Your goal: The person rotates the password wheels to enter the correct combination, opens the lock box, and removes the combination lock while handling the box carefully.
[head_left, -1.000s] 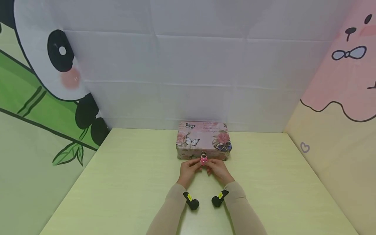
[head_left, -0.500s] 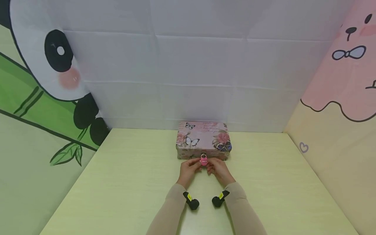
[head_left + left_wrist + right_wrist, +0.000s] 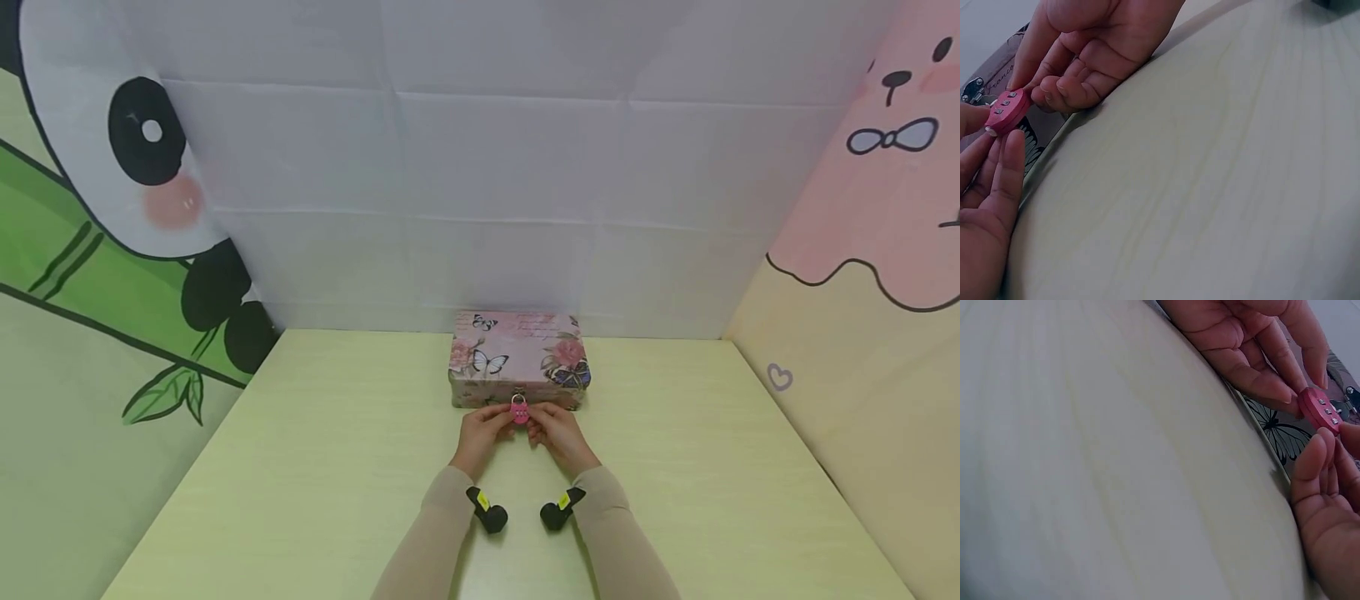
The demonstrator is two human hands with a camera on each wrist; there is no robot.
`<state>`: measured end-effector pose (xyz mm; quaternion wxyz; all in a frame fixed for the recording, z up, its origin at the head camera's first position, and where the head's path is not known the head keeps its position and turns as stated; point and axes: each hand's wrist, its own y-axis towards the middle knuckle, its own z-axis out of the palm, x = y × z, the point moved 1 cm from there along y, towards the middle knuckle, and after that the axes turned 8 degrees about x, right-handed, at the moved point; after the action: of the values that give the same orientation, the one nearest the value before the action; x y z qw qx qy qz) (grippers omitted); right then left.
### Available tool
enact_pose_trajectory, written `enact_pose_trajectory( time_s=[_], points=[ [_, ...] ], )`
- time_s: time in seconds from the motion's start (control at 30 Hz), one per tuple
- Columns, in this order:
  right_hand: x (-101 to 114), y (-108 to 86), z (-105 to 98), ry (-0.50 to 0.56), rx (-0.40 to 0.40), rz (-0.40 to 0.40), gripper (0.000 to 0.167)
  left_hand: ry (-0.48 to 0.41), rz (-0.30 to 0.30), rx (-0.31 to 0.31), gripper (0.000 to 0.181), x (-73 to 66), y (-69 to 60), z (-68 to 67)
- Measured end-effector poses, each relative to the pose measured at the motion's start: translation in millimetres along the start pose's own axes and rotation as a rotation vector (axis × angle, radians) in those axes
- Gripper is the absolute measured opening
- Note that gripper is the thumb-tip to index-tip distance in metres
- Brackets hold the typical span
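Observation:
A small pink combination padlock [image 3: 520, 412] with several number dials hangs by its shackle at the front clasp of a pink butterfly-and-flower box [image 3: 517, 350]. My left hand [image 3: 478, 435] pinches the padlock from the left side. From the right, my right hand [image 3: 561, 435] pinches its other edge between fingertips. Up close, the left wrist view shows the padlock [image 3: 1009, 112] tilted, its dials facing up, with fingers on both sides. In the right wrist view the metal clasp [image 3: 1352, 400] shows behind the padlock. The digits are too small to read.
The box stands at the back of a pale wood-look table [image 3: 337, 467], close to a white sheet backdrop [image 3: 480, 167]. Walls with cartoon drawings flank the table at left and right. A black wrist camera [image 3: 491, 518] sits on each sleeve.
The right fingers have drawn off the padlock's front to its right edge, leaving the dials in sight. The left hand and box have stayed almost in place.

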<state>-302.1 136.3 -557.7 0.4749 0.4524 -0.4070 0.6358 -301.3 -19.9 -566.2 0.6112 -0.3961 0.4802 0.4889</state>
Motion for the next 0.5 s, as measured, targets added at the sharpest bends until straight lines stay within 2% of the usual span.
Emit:
enact_pose_trajectory(
  time_s=[0.07, 0.13, 0.3, 0.37, 0.5],
  points=[
    [0.1, -0.3, -0.1, -0.003, 0.003, -0.003, 0.016, 0.005, 0.000, 0.008, 0.030, -0.8, 0.4, -0.1],
    [0.5, -0.4, 0.3, -0.003, 0.002, 0.000, 0.016, 0.008, 0.006, 0.019, 0.029, -7.7, -3.4, 1.5],
    [0.5, -0.9, 0.8, 0.001, -0.006, 0.000, 0.015, 0.020, 0.029, 0.011, 0.030, -5.3, -1.7, 2.6],
    [0.2, -1.2, 0.6, 0.000, -0.007, -0.004, 0.014, 0.031, 0.041, 0.002, 0.031, 1.9, 2.3, 1.6],
    [0.4, -1.3, 1.0, -0.003, -0.009, -0.008, 0.013, 0.041, 0.048, -0.003, 0.031, 1.3, 1.0, 2.6]
  ],
)
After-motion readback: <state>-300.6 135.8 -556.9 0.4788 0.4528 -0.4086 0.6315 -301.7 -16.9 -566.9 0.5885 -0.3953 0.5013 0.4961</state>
